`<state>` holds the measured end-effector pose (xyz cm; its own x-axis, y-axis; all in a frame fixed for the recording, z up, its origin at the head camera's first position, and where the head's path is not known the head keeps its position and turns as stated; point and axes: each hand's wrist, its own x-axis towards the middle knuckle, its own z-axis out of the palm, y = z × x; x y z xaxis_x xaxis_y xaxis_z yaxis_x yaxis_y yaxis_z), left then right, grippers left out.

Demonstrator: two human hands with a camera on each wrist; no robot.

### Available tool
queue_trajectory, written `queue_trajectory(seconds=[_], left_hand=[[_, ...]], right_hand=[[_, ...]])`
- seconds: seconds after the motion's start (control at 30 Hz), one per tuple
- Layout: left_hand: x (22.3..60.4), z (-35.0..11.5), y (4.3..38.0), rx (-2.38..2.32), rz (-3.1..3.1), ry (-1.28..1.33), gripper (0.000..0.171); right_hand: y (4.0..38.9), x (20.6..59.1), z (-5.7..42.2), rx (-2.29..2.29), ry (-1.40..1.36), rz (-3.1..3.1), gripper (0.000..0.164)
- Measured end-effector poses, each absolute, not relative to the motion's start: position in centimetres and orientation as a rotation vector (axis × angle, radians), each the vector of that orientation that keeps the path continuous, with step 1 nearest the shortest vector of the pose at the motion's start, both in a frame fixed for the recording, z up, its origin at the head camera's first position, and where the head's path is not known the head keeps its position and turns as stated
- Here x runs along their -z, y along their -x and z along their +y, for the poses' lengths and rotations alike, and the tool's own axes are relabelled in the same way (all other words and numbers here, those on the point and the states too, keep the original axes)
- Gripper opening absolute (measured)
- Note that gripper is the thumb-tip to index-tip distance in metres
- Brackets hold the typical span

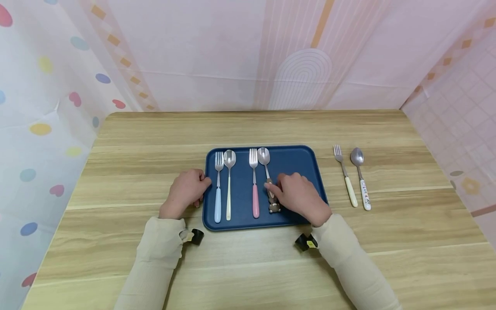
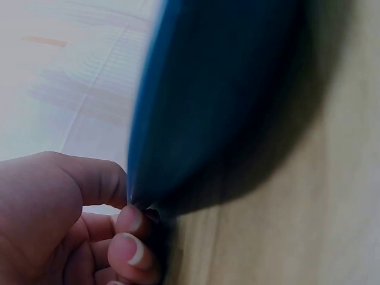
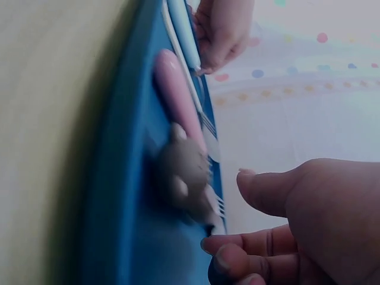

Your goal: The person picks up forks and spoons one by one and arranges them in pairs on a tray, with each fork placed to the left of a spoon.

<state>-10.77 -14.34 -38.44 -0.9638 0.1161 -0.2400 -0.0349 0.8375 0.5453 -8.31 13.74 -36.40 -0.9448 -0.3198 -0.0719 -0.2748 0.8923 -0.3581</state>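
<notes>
My left hand (image 1: pixel 186 189) pinches the left rim of a dark blue tray (image 1: pixel 240 224) between thumb and fingers, as the left wrist view shows. On the tray lie a light blue-handled fork (image 1: pixel 218 206), a cream-handled spoon (image 1: pixel 228 198), a pink-handled fork (image 1: pixel 255 202) and a spoon with a brown bear handle (image 1: pixel 274 207). Over the tray's right part, my right hand (image 1: pixel 300 196) is right beside the bear spoon. In the right wrist view its thumb (image 3: pixel 261 193) stands apart from the fingers (image 3: pixel 237 252), with the fingertips close to the bear handle (image 3: pixel 184 172).
Right of the tray, a cream-handled fork (image 1: pixel 350 191) and a spoon with a patterned white handle (image 1: pixel 365 196) lie on the wooden table (image 1: pixel 248 275). Patterned curtains (image 1: pixel 217 51) hang behind the table and at both sides.
</notes>
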Motion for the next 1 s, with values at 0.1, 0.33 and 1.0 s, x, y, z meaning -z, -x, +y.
queue_trajectory(seconds=[0.1,0.33,1.0], left_hand=[[38.4,-14.3,10.8,-0.819,2.757,-0.066,0.027],[38.6,-13.9,11.0,-0.82,2.753,-0.081,0.027],[38.8,-14.0,11.0,-0.838,2.747,-0.091,0.027]], right_hand=[[8.4,35.8,14.6,0.533,0.465,2.953,0.04],[8.8,34.5,18.0,0.544,0.396,2.997,0.036],[7.9,34.2,22.9,0.501,0.211,2.916,0.031]])
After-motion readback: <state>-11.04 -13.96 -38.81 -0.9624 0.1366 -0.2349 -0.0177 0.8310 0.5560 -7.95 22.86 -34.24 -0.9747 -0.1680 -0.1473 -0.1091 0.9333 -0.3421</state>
